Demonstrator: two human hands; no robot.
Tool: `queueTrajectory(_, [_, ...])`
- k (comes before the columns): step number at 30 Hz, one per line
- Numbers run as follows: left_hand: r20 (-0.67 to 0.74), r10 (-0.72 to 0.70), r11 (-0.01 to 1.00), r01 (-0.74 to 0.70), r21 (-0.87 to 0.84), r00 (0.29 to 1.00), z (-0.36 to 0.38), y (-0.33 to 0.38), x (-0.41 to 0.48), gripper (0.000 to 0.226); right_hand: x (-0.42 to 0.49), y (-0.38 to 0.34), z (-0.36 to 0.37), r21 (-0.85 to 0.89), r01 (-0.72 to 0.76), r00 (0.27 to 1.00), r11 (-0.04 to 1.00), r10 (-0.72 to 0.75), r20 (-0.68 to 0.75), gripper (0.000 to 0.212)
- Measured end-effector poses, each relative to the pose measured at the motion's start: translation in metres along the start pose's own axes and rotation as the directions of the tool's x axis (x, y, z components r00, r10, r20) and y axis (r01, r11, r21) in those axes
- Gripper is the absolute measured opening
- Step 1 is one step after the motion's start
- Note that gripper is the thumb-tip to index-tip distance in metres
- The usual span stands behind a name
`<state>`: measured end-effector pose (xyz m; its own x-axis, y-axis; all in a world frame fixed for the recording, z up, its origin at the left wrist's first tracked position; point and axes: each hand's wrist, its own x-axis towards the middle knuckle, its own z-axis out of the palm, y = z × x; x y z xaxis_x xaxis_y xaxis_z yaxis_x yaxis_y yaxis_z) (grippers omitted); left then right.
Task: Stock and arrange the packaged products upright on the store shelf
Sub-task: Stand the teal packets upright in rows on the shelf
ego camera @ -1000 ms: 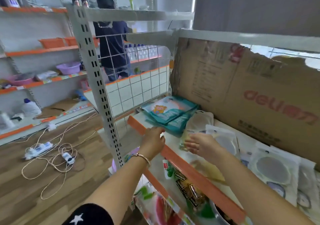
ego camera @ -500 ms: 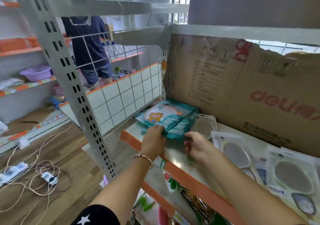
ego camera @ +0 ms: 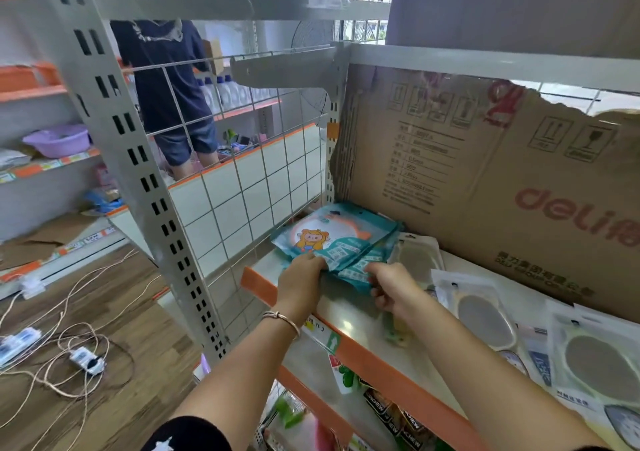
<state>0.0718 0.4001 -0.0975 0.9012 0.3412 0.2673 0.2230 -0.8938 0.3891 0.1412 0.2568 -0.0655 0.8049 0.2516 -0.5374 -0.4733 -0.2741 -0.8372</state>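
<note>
I noted a grey metal shelf (ego camera: 356, 315) with an orange front strip filling most of the head view. A torn brown cardboard sheet (ego camera: 485, 180), printed with red lettering, stood upright along its back. A white wire grid panel (ego camera: 249, 180) closed the shelf's left end, fixed to a slotted grey upright (ego camera: 138, 159). Beyond the grid a person in dark clothing (ego camera: 166, 79) stood at another rack. Pale cables (ego camera: 69, 364) lay looped on the wood floor to the left.

The stack of teal packets (ego camera: 343, 235) lay flat, not upright, in the shelf's rear left corner, close to the grid and just in front of the cardboard. The top packet showed a cartoon figure. To its right, clear packets with grey oval inserts (ego camera: 485, 315) lay flat and overlapping along the shelf. Further packaged goods (ego camera: 391, 412) were visible on the shelf below, too blurred to identify.

The left hand (ego camera: 301, 284) had its fingers curled over the near edge of the teal stack, gripping it. The right hand (ego camera: 394, 287) pinched the near edge of the lower teal packets, fingers curled. A thin metal bracelet (ego camera: 282, 319) sat on the left wrist.
</note>
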Motion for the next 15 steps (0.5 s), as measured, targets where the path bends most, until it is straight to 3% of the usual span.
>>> queueTrajectory(4, [-0.082, -0.09, 0.983, 0.075, -0.165, 0.993, -0.004, 0.002, 0.001, 0.02, -0.001, -0.003, -0.012, -0.076, 0.024, 0.999, 0.997, -0.027, -0.037, 0.026])
queueTrajectory(7, [-0.065, -0.096, 0.959, 0.075, -0.273, 0.993, -0.009, 0.013, 0.001, 0.019, -0.004, -0.008, -0.015, 0.036, -0.022, 1.0, 0.999, 0.022, 0.001, 0.031])
queueTrajectory(9, [-0.019, -0.042, 0.949, 0.034, -0.315, 0.999, -0.009, 0.024, -0.003, 0.019, -0.006, -0.011, -0.015, 0.098, -0.012, 1.0, 0.995, 0.013, -0.003, 0.026])
queueTrajectory(15, [-0.002, 0.081, 0.894, -0.074, -0.442, 0.997, 0.0, 0.065, -0.027, 0.013, -0.008, 0.001, -0.053, 0.128, 0.152, 0.973, 0.98, -0.125, -0.196, 0.007])
